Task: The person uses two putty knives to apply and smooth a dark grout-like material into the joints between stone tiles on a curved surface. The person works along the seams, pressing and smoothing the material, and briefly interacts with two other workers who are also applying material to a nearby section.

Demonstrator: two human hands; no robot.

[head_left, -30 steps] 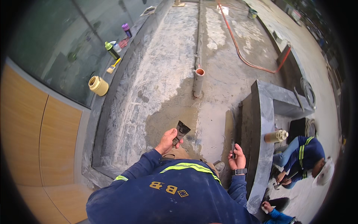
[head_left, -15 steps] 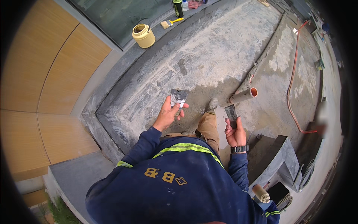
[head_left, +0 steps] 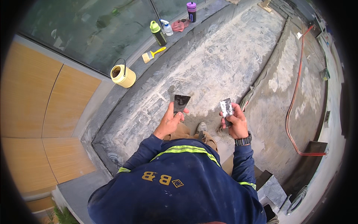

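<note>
My left hand (head_left: 168, 123) is closed round the lower end of a flat scraper (head_left: 181, 102). The dark blade widens toward its top edge and has dark paste on it. Level with it, a short way to the right, a narrower scraper (head_left: 226, 107) stands up from my closed right hand (head_left: 238, 124). White and dark smears cover its face. The two blades are apart. My fingers hide the lower part of each tool. A watch (head_left: 243, 140) sits on my right wrist.
On the ledge at the upper left stand a cream pail (head_left: 125, 77), a yellow-handled brush (head_left: 152, 55), a green-capped bottle (head_left: 158, 34), a spray bottle (head_left: 167, 28), a pink cloth (head_left: 180, 25) and a purple-lidded tumbler (head_left: 191, 12). An orange hose (head_left: 292, 97) runs along the right.
My view has shifted, bringing more of the ledge in. My right hand has come up and inward, and its scraper now shows a white-smeared face. The left blade, formerly partly white, now looks dark.
</note>
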